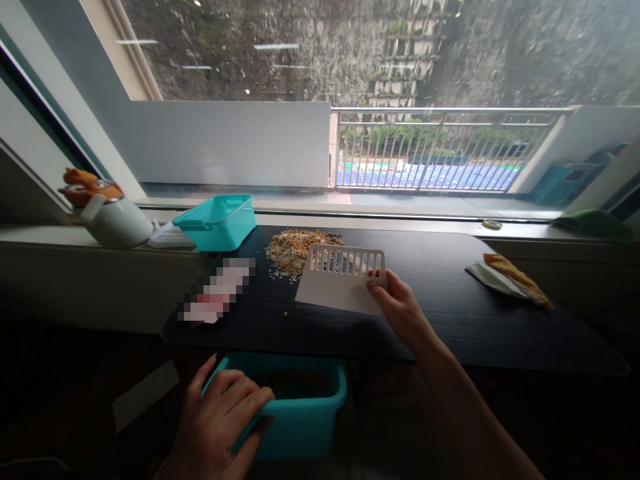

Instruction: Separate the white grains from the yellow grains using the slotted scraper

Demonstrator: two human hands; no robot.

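Note:
My right hand (400,307) pinches the near right corner of a flat white plastic panel (335,293) with a row of slots along its far edge. The panel is over the dark table (440,267), partly covering a heap of mixed grains (291,250), yellow kernels and white grains with some darker ones. One loose yellow kernel (285,314) lies nearer the front. Below the table's front edge, my left hand (225,413) grips the left rim of a teal plastic bin (305,430). Some grainy material shows dimly inside this bin.
Another teal bin (233,223) stands at the table's back left, beside a grey pot-like object (120,223) on the sill. A blurred packet (217,293) lies at left; a folded yellow-and-white item (517,280) at right. A tape roll (492,225) rests by the window.

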